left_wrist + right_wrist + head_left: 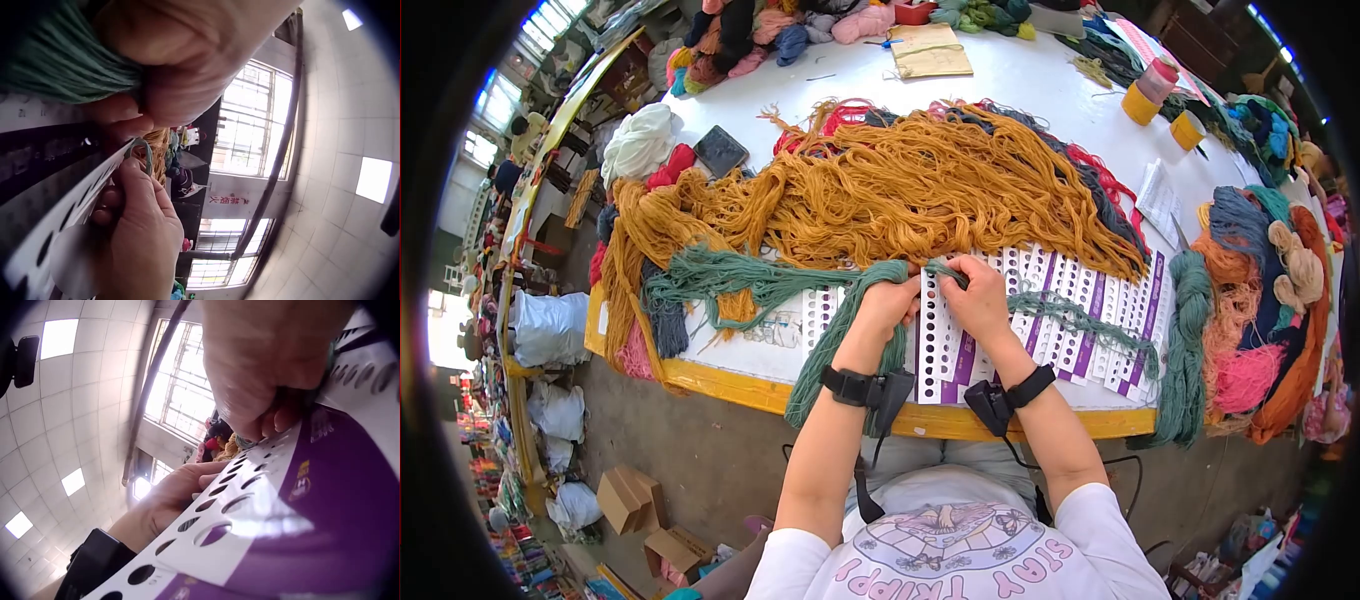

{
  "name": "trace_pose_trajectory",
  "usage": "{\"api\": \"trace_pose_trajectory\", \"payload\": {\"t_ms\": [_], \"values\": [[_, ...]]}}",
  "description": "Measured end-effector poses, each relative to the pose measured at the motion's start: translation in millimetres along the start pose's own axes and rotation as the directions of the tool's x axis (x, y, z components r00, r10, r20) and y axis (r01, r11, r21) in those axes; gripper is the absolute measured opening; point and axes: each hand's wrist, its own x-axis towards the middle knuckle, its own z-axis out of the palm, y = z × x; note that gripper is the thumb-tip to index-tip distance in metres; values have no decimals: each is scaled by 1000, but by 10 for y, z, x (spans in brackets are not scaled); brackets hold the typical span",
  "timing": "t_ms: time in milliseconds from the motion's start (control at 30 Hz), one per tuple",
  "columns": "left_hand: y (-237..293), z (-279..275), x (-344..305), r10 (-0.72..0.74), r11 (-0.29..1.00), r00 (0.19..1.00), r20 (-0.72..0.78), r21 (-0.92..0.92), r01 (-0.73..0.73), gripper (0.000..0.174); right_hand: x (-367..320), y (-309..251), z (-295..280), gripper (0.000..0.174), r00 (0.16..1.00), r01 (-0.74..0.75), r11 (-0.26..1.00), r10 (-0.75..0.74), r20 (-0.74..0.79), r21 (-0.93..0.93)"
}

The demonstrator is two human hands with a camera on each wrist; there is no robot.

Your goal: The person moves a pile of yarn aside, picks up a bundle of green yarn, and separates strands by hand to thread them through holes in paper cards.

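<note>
My left hand (892, 302) grips the upper edge of a white and purple punched card (930, 345), beneath a hank of green yarn (845, 330) that drapes beside the wrist. In the left wrist view that hank (69, 59) runs close against the left palm. Thumb and fingers of my right hand (977, 295) pinch a green strand at the card's top. The strand forms a small loop (148, 153) above the right thumb. A column of round holes runs along the card (228, 519) in the right wrist view, where the right fingertips are partly hidden.
More punched cards (1090, 310) lie overlapped to the right, with green yarn across them. A large mustard yarn heap (920, 185) spreads behind the hands. Green, peach and pink hanks (1250, 370) hang at the right edge. A yellow-edged table (730, 388) is in front of me.
</note>
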Motion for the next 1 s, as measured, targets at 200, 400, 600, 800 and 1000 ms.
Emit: {"api": "trace_pose_trajectory", "payload": {"t_ms": [200, 400, 600, 800, 1000], "values": [[-82, 6, 48, 35, 997, 999, 6, -69, -35, 15, 45, -29, -67, 13, 995, 0, 998, -6, 95, 56], [-281, -39, 277, 602, 563, 798, -25, 723, -402, 11, 38, -28, -75, 14, 989, -99, 993, 92, 111, 57], [60, -80, -114, 59, 969, 983, -172, -228, -98, 9, 10, 79, 24, 15, 998, 29, 994, -24, 55, -103], [84, -216, -71, 19, 788, 989, 148, -611, 77, 7, 25, -72, -22, 26, 982, -1, 970, 46, 181, -242], [-19, -156, -60, 357, 930, 898, 257, -6, -368, 6, 99, -33, -85, 34, 946, -219, 974, 198, 258, 56]]}}
